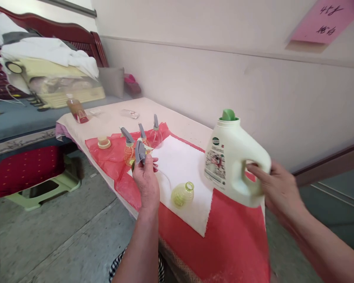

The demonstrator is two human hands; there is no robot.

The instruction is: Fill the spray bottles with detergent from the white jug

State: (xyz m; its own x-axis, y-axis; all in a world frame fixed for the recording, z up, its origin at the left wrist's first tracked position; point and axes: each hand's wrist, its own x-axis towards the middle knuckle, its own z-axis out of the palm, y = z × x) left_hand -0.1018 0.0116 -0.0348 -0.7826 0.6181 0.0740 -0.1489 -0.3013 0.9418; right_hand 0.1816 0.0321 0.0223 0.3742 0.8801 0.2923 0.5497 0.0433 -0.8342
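My left hand (pixel 146 181) is closed around a grey spray nozzle (pixel 140 152), whose thin clear tube trails down to the right. Below that tube an uncapped yellow-green bottle (pixel 181 195) stands on a white cloth (pixel 191 163). On the right, my right hand (pixel 279 184) grips the handle of a large pale detergent jug (pixel 234 161). The jug is off the table or at its edge, tilted slightly; its cap is off and a green spout (pixel 228 114) shows in the neck. Behind my left hand stand several small spray bottles (pixel 156 135) with grey nozzles.
Red plastic sheeting (pixel 238 232) lies under the cloth. A beige cap (pixel 104 142) sits on it at the left. An amber bottle (pixel 76 109) and a clear packet (pixel 129 114) are farther back. A red-topped stool (pixel 35 169) stands left, and a wall runs along the far side.
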